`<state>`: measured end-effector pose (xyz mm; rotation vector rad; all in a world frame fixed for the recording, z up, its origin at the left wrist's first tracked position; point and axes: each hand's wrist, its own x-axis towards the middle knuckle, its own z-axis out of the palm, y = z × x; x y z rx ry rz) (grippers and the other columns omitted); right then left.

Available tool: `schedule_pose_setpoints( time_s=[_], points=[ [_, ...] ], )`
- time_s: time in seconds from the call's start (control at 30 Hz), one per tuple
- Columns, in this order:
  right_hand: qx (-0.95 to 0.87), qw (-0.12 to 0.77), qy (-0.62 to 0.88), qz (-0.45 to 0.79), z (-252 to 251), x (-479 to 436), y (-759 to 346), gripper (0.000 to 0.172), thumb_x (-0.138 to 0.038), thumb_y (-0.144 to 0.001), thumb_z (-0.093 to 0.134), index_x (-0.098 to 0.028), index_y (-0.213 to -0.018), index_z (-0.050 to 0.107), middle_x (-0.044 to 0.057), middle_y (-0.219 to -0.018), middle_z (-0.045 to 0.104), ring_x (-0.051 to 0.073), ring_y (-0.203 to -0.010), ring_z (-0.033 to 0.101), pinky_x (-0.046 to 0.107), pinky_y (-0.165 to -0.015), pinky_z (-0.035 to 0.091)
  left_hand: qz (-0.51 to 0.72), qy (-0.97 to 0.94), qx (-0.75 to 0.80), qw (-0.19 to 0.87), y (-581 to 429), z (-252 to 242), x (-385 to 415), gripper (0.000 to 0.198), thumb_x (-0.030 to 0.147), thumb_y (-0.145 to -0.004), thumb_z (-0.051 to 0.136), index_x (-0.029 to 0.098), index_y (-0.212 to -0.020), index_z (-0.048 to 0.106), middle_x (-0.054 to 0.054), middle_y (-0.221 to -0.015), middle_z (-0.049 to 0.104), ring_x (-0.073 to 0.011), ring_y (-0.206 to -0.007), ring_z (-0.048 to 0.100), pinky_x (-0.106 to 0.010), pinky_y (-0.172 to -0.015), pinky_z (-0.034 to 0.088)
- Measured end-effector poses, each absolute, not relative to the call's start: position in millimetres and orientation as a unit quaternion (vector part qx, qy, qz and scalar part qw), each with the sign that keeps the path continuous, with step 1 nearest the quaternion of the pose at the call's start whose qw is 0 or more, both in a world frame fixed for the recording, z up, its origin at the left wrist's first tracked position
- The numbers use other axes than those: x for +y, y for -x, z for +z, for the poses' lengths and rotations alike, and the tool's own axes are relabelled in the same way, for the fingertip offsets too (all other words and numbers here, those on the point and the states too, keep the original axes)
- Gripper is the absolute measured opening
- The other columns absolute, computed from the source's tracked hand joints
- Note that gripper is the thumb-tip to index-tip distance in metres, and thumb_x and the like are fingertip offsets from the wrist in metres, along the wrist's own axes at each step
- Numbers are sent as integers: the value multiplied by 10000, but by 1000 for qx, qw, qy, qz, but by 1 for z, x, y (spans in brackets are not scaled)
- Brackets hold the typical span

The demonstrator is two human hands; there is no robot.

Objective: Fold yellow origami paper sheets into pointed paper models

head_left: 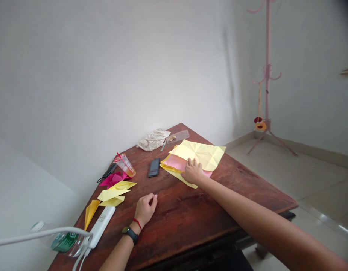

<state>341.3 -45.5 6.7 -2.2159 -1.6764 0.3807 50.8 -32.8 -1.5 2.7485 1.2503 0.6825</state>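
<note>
My right hand [193, 171] reaches across to a pile of coloured paper, palm down with its fingers apart. Its fingertips touch the near edge of a creased pale yellow sheet [210, 153]. Beneath that sheet lie a pink sheet [174, 162] and several deeper yellow ones [166, 166]. Loosely curled on the bare wood rests my left hand [146, 207], with nothing visible in it. A red string and a dark watch band circle that wrist. Between the hands and the wall lies a dark phone [154, 167], just left of the pile.
Folded yellow papers [114, 194] and a magenta folded paper [114, 180] lie on the table's left side. Beside them are a tipped plastic cup [126, 165], a white power strip [102, 225] and a bottle [65, 241]. A cloth [153, 140] and a clear box [179, 136] sit at the far corner.
</note>
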Motion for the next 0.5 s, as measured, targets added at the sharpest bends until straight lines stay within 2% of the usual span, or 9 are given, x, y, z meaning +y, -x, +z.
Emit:
schedule_pose_setpoints(
  time_s=[0.1,0.17,0.23,0.3,0.33,0.4,0.5],
  points=[
    [-598,222,765,86,14,-45,-336,767,-404,-948,430,-18,-1571,207,203,-1665,66,422,-1525,5,619,-1182,122,225,-885,406,26,-49,-2,-33,369,333,-967,440,205,-628,508,-13,-576,563,-146,-549,536,-260,-593,358],
    [-626,275,728,53,19,-47,-329,716,-365,-971,385,-59,-1586,181,161,-1673,82,375,-1537,25,584,-1203,146,237,-883,403,35,-48,-2,-34,357,331,-976,436,204,-662,551,-29,-628,607,-157,-593,572,-263,-621,395],
    [-674,329,661,32,25,-53,-320,661,-325,-985,367,-109,-1590,206,124,-1668,156,323,-1540,104,523,-1220,196,259,-882,391,56,-47,-2,-33,296,320,-978,445,201,-773,622,-50,-739,667,-174,-683,624,-270,-681,451],
    [-727,380,571,35,31,-64,-308,614,-304,-989,385,-146,-1573,285,101,-1642,267,282,-1526,202,465,-1227,241,289,-878,374,77,-46,-3,-31,208,311,-969,479,202,-992,655,-75,-923,705,-193,-809,664,-291,-750,504],
    [-750,397,526,48,34,-70,-302,591,-304,-992,390,-157,-1560,325,88,-1632,298,268,-1518,236,445,-1229,255,307,-875,364,83,-46,-5,-29,232,310,-960,506,203,-1125,630,-94,-1044,699,-207,-894,673,-310,-791,526],
    [-779,412,464,88,38,-81,-291,555,-307,-994,401,-181,-1534,387,63,-1616,334,255,-1492,309,444,-1219,292,341,-872,342,85,-46,-9,-24,451,306,-934,569,204,-1366,489,-137,-1305,607,-245,-1116,638,-371,-908,539],
    [-772,444,423,166,38,-89,-274,479,-314,-992,438,-207,-1452,519,67,-1526,483,251,-1405,463,439,-1172,382,383,-864,317,79,-46,-17,-13,758,278,-898,638,217,-1543,245,-169,-1568,351,-307,-1416,414,-499,-1109,428]
  ],
)
